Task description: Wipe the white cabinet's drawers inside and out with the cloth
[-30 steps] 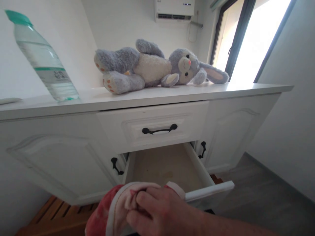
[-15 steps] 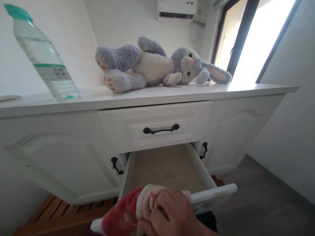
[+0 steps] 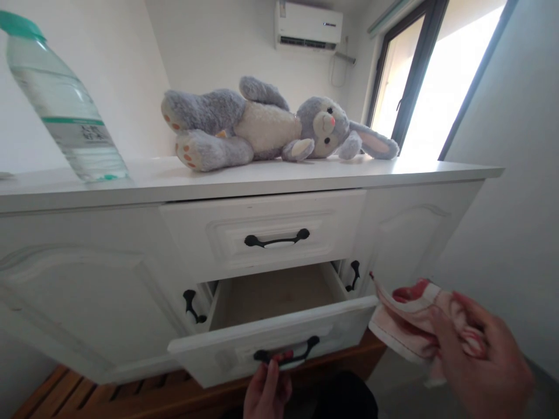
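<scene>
At the bottom middle, my left hand has its fingers closed on the black handle of the lower drawer. A small reddish patch shows at the handle by the fingertips; I cannot tell what it is. The drawer stands partly out of the white cabinet, and the visible part of its inside is bare. On the right, my right hand grips a bunched red and pale pink cloth, whose loose end hangs beside the drawer's right corner.
Above is a shut drawer with a black handle. On the white cabinet top a grey plush rabbit lies on its side, and a water bottle stands at left. Wooden slats are below, and a window is at right.
The drawer has slid inward. My right hand has moved with the cloth from the drawer's front edge out to the right. My left hand has come into view at the drawer handle.
</scene>
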Demonstrator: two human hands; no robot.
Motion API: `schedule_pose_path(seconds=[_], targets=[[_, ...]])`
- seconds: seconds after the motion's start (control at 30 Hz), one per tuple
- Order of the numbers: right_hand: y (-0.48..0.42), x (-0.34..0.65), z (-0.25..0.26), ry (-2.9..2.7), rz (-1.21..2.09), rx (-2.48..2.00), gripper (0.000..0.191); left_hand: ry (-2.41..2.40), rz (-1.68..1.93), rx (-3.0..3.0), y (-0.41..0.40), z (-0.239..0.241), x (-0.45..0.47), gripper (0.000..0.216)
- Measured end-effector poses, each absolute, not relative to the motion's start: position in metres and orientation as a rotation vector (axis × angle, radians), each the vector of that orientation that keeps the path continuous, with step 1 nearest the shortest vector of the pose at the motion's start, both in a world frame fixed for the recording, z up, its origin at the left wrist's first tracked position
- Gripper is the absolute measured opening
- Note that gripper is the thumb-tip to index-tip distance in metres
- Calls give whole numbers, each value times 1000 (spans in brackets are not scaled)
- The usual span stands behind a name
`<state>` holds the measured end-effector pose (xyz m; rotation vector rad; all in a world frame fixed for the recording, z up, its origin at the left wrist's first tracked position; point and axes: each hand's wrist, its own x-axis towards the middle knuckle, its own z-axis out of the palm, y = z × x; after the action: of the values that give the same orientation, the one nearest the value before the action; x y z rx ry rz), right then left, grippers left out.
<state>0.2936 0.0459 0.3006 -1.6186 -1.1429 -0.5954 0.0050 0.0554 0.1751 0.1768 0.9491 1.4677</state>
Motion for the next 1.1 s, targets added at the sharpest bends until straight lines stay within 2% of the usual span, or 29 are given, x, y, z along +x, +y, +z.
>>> schedule_pose_path(seconds=[0.13, 0.37, 0.5, 0.6, 0.7, 0.83, 0.97, 1.1], targets=[[37, 272, 309, -1139, -343, -1570, 38, 891, 1510, 247, 99, 185, 1, 41], [47, 209, 313, -1448, -568, -1186, 12, 902, 1506, 331, 155, 192, 0, 41], [80, 152, 315, -1668, -437, -858, 19, 1073, 1418, 475, 148, 202, -15, 48], [113, 92, 308, -1818, -403, -687, 25, 1322, 1665, 602, 123, 216, -41, 54], [146, 26, 294, -2004, -481, -544, 20, 1523, 1954, 729, 108, 229, -70, 56], [182, -34, 273, -2213, -558, -405, 25, 1694, 1964, 923, 118, 231, -100, 63], [200, -37, 261, -2342, -539, -416, 22, 1896, 1834, 1146, 134, 225, -107, 60], [205, 7, 257, -2242, -482, -511, 19, 2004, 1743, 1392, 143, 222, -77, 54]])
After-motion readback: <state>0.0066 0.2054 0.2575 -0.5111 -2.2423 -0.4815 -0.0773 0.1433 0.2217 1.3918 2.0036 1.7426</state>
